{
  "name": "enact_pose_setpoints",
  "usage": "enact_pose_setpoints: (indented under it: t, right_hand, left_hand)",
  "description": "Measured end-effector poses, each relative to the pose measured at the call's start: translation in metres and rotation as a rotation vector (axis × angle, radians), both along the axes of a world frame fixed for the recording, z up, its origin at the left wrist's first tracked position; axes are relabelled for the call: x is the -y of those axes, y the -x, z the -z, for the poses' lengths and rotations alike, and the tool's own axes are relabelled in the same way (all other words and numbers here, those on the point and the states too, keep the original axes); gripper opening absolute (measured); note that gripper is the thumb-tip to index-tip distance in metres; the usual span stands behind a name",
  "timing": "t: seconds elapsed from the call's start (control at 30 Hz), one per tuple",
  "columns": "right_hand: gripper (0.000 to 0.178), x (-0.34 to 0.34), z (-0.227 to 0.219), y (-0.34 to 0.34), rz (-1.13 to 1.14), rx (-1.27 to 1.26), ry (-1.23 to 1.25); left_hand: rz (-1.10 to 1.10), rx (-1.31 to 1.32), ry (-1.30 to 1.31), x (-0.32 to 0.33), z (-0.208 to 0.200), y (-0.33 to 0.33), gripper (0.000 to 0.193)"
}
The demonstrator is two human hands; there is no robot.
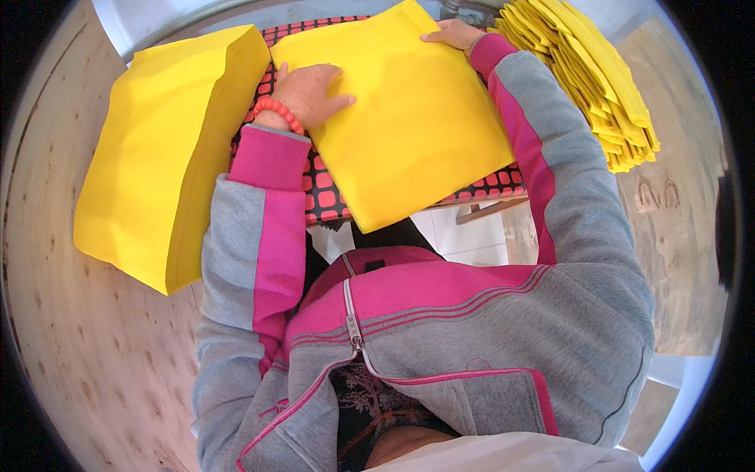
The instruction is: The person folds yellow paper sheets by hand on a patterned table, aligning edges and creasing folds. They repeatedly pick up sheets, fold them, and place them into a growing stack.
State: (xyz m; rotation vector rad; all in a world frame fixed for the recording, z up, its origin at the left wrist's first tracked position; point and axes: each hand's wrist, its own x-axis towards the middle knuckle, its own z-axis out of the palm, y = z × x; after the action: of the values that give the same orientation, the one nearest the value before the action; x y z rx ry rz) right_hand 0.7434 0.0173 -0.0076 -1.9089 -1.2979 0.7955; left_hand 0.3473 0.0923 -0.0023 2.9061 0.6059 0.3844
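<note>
A flat rectangular piece of yellow cloth (401,118), felt-like, lies slantwise in front of me on a table with a red-and-black patterned cover (323,189). Its near corner hangs past the table's front edge. My left hand (309,93), with a red bead bracelet at the wrist, rests on the cloth's left side, fingers spread. At the far right edge, my right hand (454,35) pinches the cloth; some of its fingers are hidden. To the left stands a thick yellow stack (157,149) with a smooth top. A pile of folded yellow pieces (586,71) sits on the right.
Pale wooden boards (102,354) extend on the left, and another wooden surface (668,220) lies to the right under the folded pile. Below the table's front edge, white floor tiles (472,240) show. The two yellow piles flank my forearms.
</note>
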Motion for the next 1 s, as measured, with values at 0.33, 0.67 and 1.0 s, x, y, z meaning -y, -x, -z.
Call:
enact_pose_setpoints:
  t: [0.33, 0.67, 1.0]
  right_hand:
    - [0.030, 0.030, 0.040, -0.045, 0.602, -0.535, -0.234]
    - [0.041, 0.141, 0.016, 0.060, 0.533, -0.795, -0.261]
    - [0.039, 0.215, -0.003, 0.179, 0.458, -0.979, -0.355]
  left_hand:
    - [-0.054, 0.066, -0.136, -0.002, 0.000, 0.005, 0.062]
    - [-0.016, 0.357, -0.207, 0.127, 0.012, 0.034, 0.057]
    - [-0.054, 0.402, -0.518, 0.212, 0.014, 0.005, 0.044]
